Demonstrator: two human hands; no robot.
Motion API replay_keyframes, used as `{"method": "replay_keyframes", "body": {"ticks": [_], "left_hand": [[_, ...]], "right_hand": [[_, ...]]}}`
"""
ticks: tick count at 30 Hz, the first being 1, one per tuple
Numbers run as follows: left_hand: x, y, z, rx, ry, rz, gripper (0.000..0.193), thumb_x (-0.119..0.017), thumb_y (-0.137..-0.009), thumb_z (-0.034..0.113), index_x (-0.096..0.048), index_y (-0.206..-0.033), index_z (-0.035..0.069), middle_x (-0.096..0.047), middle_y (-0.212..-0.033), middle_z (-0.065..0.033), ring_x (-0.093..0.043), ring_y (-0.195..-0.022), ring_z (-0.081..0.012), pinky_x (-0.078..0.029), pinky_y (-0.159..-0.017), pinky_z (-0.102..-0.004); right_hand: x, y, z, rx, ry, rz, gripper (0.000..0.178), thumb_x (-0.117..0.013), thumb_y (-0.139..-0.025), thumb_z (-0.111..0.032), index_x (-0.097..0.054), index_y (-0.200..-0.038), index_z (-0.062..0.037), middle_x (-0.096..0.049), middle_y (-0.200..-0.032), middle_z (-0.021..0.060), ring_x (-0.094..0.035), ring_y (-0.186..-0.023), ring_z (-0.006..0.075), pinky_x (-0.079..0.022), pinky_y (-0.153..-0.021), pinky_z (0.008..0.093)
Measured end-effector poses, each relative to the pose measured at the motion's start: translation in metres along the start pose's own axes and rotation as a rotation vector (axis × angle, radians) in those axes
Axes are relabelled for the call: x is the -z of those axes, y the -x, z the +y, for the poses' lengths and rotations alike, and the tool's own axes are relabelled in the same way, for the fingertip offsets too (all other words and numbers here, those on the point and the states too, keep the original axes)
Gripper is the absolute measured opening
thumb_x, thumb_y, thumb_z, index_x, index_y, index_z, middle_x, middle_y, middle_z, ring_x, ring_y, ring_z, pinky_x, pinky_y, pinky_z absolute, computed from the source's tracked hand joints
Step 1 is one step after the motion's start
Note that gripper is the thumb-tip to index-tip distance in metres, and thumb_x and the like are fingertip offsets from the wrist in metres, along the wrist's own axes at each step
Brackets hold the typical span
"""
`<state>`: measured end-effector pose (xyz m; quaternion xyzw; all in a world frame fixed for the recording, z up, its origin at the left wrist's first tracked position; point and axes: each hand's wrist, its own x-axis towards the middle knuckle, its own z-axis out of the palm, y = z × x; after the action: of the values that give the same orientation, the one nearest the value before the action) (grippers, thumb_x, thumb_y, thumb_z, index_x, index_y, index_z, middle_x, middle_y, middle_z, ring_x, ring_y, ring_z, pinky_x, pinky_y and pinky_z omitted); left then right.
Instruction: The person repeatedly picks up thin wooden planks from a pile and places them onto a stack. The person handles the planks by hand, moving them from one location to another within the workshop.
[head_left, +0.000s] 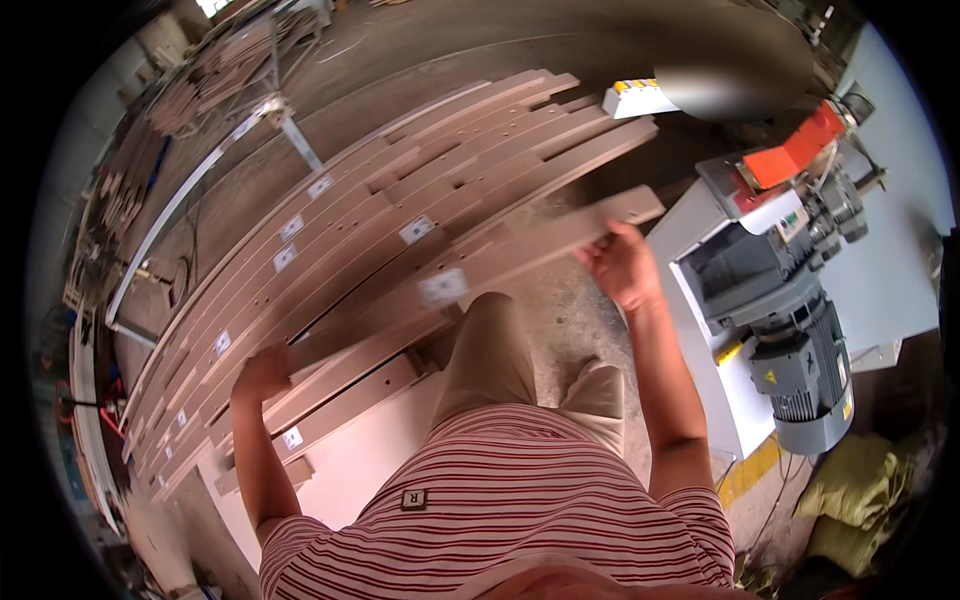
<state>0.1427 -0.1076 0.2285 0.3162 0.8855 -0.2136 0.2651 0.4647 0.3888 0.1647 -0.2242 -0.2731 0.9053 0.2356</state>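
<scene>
A long brown wooden board (pixel 535 248) with a white label lies slantwise before me, smeared by motion, its right end higher in the picture. My left hand (pixel 263 374) is closed at the board's left end; blur hides the finger detail. Near the right end, my right hand (pixel 622 266) grips the lower edge, thumb and fingertips against the wood. Just beyond the held board spreads a wide layer of similar brown boards (pixel 385 178), several with white labels and small drilled holes. More boards (pixel 350 395) lie close to my left forearm, over a pale panel (pixel 375 445).
On my right stands a white machine with a grey motor (pixel 800 370) and an orange guard (pixel 795 150). A metal frame (pixel 190 205) is at the left. Yellow-green sacks (pixel 850 485) lie at lower right. A white-and-yellow piece (pixel 640 98) sits beyond the boards.
</scene>
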Motion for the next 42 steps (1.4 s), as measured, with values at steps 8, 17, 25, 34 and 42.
{"method": "replay_keyframes", "body": {"ticks": [8, 17, 25, 34, 42], "left_hand": [[-0.074, -0.058, -0.004, 0.047, 0.396, 0.625, 0.083, -0.058, -0.084, 0.057, -0.018, -0.150, 0.028, -0.014, -0.153, -0.0203, -0.011, -0.141, -0.0420, -0.018, -0.104, -0.0652], [-0.064, -0.109, 0.044, 0.416, 0.280, 0.783, 0.055, -0.031, -0.097, 0.055, -0.030, -0.146, 0.032, -0.015, -0.156, -0.0123, -0.014, -0.143, -0.0335, -0.008, -0.103, -0.0710], [-0.048, -0.159, -0.004, 0.342, 0.303, 0.796, 0.062, -0.029, -0.098, 0.053, -0.028, -0.148, 0.016, -0.019, -0.155, -0.0118, -0.014, -0.144, -0.0274, -0.012, -0.113, -0.0544], [-0.004, -0.198, -0.001, 0.451, 0.414, 0.716, 0.072, -0.028, -0.095, 0.058, -0.022, -0.149, 0.011, -0.016, -0.157, -0.0088, -0.012, -0.145, -0.0237, -0.010, -0.116, -0.0455], [0.025, -0.192, 0.026, 0.527, 0.406, 0.750, 0.067, -0.029, -0.095, 0.057, -0.029, -0.147, 0.016, -0.023, -0.155, -0.0052, -0.018, -0.143, -0.0221, -0.015, -0.114, -0.0456]], "right_hand": [[-0.061, -0.010, 0.087, -0.308, 0.272, -0.271, 0.029, -0.056, -0.092, -0.023, -0.055, -0.115, -0.0043, -0.063, -0.113, 0.0132, -0.059, -0.108, 0.0240, -0.046, -0.094, 0.0369], [0.058, 0.063, 0.058, -0.220, 0.640, 0.081, 0.029, -0.057, -0.093, -0.025, -0.056, -0.111, -0.0017, -0.065, -0.097, 0.0095, -0.063, -0.090, 0.0168, -0.049, -0.080, 0.0281], [0.233, 0.110, 0.111, -0.326, 0.750, 0.439, 0.025, -0.049, -0.092, -0.028, -0.058, -0.104, -0.0072, -0.067, -0.087, 0.0071, -0.064, -0.070, 0.0147, -0.049, -0.062, 0.0270], [0.248, 0.123, 0.184, -0.058, 1.535, 0.630, 0.024, -0.062, -0.077, -0.027, -0.067, -0.093, -0.0088, -0.069, -0.088, 0.0133, -0.066, -0.083, 0.0296, -0.051, -0.076, 0.0407], [0.276, 0.121, 0.184, -0.029, 1.508, 0.638, 0.027, -0.063, -0.074, -0.031, -0.069, -0.090, -0.0097, -0.069, -0.084, 0.0136, -0.066, -0.081, 0.0302, -0.052, -0.075, 0.0407]]}}
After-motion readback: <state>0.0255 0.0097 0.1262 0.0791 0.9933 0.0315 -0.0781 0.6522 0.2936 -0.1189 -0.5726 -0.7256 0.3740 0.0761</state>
